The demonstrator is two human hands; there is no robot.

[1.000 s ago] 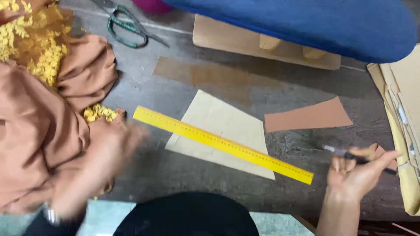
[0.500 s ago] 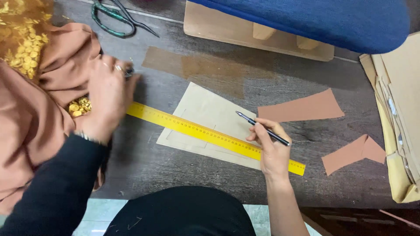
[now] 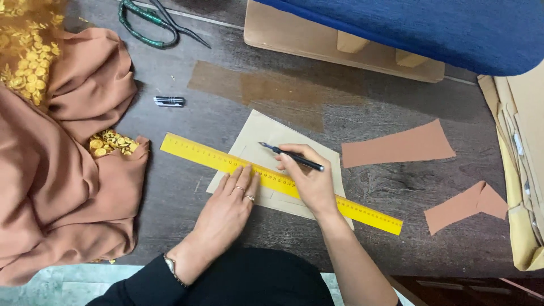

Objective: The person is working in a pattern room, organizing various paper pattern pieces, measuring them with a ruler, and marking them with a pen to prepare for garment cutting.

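A long yellow ruler (image 3: 192,152) lies slanted across a beige paper pattern piece (image 3: 266,130) on the dark wooden table (image 3: 187,198). My left hand (image 3: 229,207) presses flat on the ruler's middle, fingers spread, with rings on two fingers. My right hand (image 3: 309,181) grips a black pen (image 3: 292,157), whose tip rests on the paper just above the ruler's edge. A black pen cap (image 3: 169,101) lies apart on the table, up and to the left.
Tan fabric with gold sequined trim (image 3: 56,164) is heaped at the left. Green-handled scissors (image 3: 148,22) lie at the top. Two brown cut pieces (image 3: 396,146) (image 3: 464,207) lie to the right, a blue padded board (image 3: 425,28) is above, and stacked card patterns (image 3: 524,170) sit at the right edge.
My left hand came off the fabric and went right onto the ruler. The pen cap now lies on the table. My right hand shifted the pen tip onto the paper.
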